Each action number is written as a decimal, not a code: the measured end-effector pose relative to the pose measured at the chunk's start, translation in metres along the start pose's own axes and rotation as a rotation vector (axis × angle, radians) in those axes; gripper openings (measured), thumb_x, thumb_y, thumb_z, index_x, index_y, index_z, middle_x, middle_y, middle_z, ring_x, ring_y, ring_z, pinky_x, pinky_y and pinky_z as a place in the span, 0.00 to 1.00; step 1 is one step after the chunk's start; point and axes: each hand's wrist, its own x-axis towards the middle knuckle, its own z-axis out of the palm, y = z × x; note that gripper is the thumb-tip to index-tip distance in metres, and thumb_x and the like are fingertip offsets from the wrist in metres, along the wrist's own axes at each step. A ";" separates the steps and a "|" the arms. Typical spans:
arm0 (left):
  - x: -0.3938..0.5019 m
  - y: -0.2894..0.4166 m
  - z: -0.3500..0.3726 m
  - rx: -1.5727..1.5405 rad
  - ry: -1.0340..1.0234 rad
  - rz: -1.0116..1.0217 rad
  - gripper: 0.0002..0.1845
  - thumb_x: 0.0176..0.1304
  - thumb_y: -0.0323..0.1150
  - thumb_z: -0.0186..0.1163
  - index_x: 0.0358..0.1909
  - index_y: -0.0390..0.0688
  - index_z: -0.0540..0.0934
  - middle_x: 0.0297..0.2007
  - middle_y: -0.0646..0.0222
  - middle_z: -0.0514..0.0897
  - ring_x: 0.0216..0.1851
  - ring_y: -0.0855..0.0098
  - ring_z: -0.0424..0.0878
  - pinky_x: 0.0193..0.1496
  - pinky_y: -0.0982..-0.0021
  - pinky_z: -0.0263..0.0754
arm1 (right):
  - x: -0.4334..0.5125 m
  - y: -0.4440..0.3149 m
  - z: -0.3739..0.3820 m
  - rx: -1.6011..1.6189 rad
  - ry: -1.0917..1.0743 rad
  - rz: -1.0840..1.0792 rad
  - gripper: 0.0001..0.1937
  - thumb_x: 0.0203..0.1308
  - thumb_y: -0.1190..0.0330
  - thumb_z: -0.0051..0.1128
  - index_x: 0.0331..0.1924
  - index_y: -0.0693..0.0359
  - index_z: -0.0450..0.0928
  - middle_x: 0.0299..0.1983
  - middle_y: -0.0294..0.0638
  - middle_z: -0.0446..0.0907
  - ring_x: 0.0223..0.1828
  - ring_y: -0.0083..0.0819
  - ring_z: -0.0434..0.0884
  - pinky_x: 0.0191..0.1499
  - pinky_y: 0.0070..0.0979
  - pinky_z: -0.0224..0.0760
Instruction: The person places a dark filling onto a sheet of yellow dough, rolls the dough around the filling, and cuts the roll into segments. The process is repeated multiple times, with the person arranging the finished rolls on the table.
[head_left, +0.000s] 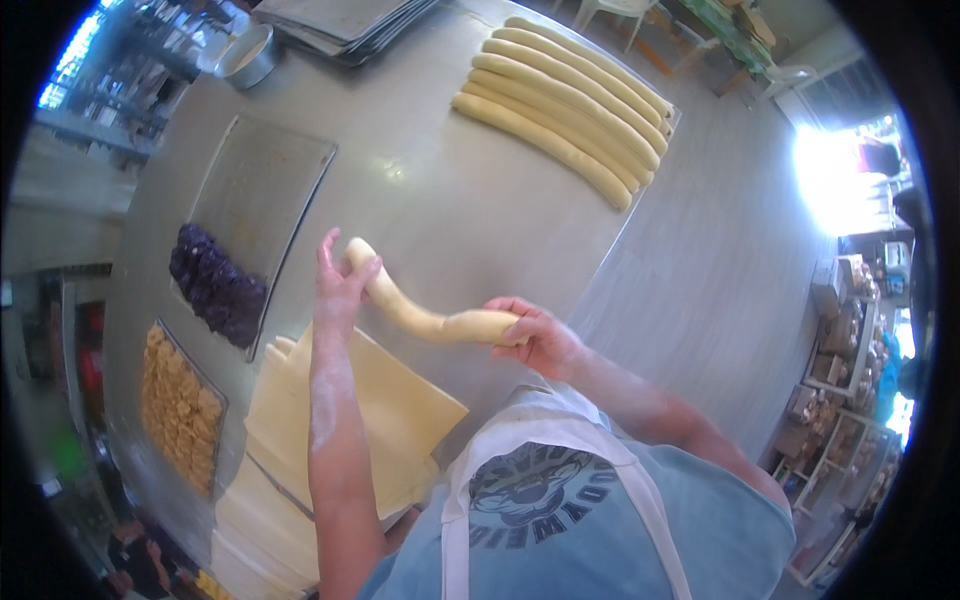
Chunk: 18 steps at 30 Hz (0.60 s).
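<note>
A long pale dough roll (420, 321) sags between my two hands above the metal worktable (390, 195). My left hand (345, 274) grips its upper left end, with the thumb across the dough. The other end lies in my right hand (536, 337), fingers curled around it near the table's right edge. Sheets of flat dough (382, 390) are stacked below, partly hidden by my left forearm. Several similar dough rolls (559, 112) lie side by side at the far right of the table.
On the left stands a metal tray (259, 172) with dark purple filling (217, 285) at its near end. Closer lies a tray of orange-brown filling pieces (180, 412). Stacked baking trays (345, 26) and a round metal pan (247, 56) occupy the far side. Shelves (832, 375) line the right.
</note>
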 end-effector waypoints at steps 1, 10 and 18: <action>0.007 0.020 0.013 -0.068 -0.004 0.042 0.41 0.61 0.34 0.70 0.73 0.44 0.59 0.41 0.70 0.82 0.36 0.80 0.79 0.30 0.78 0.70 | -0.005 -0.020 -0.003 0.014 -0.033 -0.083 0.23 0.59 0.78 0.51 0.60 0.63 0.71 0.55 0.46 0.79 0.54 0.37 0.83 0.54 0.29 0.81; 0.166 0.118 0.158 -0.366 -0.151 0.184 0.27 0.61 0.40 0.71 0.59 0.41 0.75 0.42 0.72 0.79 0.36 0.81 0.77 0.35 0.77 0.71 | -0.038 -0.170 -0.061 -0.242 0.279 -0.607 0.23 0.62 0.73 0.56 0.62 0.61 0.72 0.54 0.43 0.80 0.53 0.33 0.82 0.51 0.27 0.79; 0.162 0.061 0.171 0.464 0.300 0.559 0.31 0.61 0.47 0.69 0.63 0.44 0.76 0.55 0.61 0.77 0.45 0.65 0.79 0.51 0.64 0.76 | -0.011 -0.173 -0.131 -1.536 1.004 -1.072 0.19 0.62 0.66 0.68 0.57 0.56 0.81 0.54 0.35 0.78 0.51 0.24 0.75 0.49 0.28 0.73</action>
